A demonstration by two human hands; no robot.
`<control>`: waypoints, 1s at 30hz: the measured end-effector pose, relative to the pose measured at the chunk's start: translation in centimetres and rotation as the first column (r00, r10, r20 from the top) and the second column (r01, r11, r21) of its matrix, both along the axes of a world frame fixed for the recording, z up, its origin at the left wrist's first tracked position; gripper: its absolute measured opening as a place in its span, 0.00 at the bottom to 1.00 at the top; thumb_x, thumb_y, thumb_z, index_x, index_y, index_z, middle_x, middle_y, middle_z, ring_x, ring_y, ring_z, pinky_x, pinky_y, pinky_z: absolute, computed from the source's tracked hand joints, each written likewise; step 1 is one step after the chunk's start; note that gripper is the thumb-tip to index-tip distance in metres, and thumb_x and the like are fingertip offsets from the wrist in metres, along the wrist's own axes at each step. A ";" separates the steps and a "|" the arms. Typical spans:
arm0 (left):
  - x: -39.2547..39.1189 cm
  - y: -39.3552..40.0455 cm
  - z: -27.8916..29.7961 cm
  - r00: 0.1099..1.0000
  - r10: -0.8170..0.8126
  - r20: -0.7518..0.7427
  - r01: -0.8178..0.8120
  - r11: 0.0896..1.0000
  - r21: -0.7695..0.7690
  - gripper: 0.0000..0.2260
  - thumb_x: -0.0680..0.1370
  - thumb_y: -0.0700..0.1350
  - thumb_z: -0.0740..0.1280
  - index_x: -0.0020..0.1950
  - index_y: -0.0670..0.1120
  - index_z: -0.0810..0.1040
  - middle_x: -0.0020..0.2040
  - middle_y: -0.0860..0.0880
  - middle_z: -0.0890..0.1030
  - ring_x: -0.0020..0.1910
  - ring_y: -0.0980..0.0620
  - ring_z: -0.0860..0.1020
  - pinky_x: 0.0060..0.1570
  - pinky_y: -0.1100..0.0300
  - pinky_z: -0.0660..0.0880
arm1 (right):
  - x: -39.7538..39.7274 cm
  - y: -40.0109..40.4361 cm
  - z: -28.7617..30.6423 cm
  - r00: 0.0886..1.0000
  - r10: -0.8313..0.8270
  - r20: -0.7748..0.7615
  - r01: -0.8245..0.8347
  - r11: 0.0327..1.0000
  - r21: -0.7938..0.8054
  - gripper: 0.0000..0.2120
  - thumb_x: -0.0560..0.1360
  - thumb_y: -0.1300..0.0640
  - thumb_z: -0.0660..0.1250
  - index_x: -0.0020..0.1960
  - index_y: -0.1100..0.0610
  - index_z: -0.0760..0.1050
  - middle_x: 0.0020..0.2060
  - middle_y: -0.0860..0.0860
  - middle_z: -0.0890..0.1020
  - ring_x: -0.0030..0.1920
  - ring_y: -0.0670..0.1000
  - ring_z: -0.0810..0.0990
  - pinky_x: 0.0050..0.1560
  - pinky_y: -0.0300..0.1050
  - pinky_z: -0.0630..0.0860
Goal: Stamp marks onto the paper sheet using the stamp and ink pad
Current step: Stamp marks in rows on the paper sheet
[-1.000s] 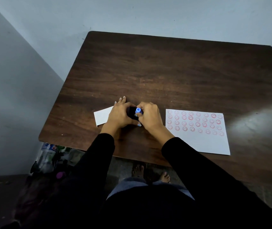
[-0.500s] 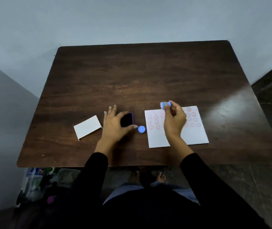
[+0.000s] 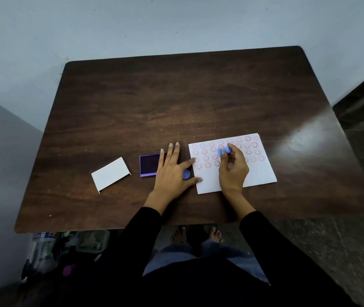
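Two hands work on our table (image 3: 176, 96). Our right grip (image 3: 232, 168) pinches the blue stamp (image 3: 224, 150) at its fingertips, over the red-marked rows of the paper sheet (image 3: 258, 171). Our left grip (image 3: 172, 171) lies open and flat, fingers spread between the purple ink pad (image 3: 149, 165) at left and the sheet's left edge.

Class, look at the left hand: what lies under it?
Under the left hand lie the right part of the purple ink pad and a small blue cap, of which only an edge shows. Its fingertips touch the paper sheet; the rest is hidden.
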State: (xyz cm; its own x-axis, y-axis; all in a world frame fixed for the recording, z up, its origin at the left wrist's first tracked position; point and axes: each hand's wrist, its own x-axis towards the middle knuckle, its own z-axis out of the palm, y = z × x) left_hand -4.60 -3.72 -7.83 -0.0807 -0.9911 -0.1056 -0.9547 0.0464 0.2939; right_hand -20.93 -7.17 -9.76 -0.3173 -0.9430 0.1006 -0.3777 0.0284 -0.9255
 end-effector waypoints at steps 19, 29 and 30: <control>0.1 -4.2 1.1 1.000 0.005 0.008 -0.006 0.989 0.146 0.39 0.64 0.69 0.69 0.72 0.58 0.64 0.78 0.42 0.45 0.77 0.45 0.40 0.74 0.47 0.35 | 0.5 -1.6 3.4 0.328 -0.365 0.871 -0.183 0.880 0.438 0.04 0.75 0.62 0.66 0.48 0.62 0.78 0.43 0.57 0.84 0.40 0.51 0.85 0.37 0.41 0.82; 0.3 -4.3 1.1 1.000 0.002 -0.006 -0.001 0.987 0.162 0.41 0.61 0.70 0.69 0.72 0.60 0.64 0.79 0.42 0.48 0.78 0.46 0.42 0.74 0.48 0.36 | 1.2 -1.5 2.7 0.587 -0.296 0.754 -0.092 0.900 0.426 0.07 0.73 0.62 0.69 0.51 0.61 0.79 0.45 0.54 0.84 0.45 0.50 0.84 0.43 0.41 0.83; 0.3 -4.3 1.0 1.000 0.004 -0.012 -0.002 0.987 0.161 0.41 0.61 0.70 0.69 0.72 0.60 0.64 0.79 0.42 0.48 0.78 0.46 0.43 0.74 0.48 0.37 | 1.4 -1.3 2.5 0.696 -0.248 0.674 -0.047 0.921 0.387 0.09 0.73 0.61 0.69 0.53 0.61 0.79 0.46 0.52 0.84 0.46 0.48 0.84 0.44 0.40 0.82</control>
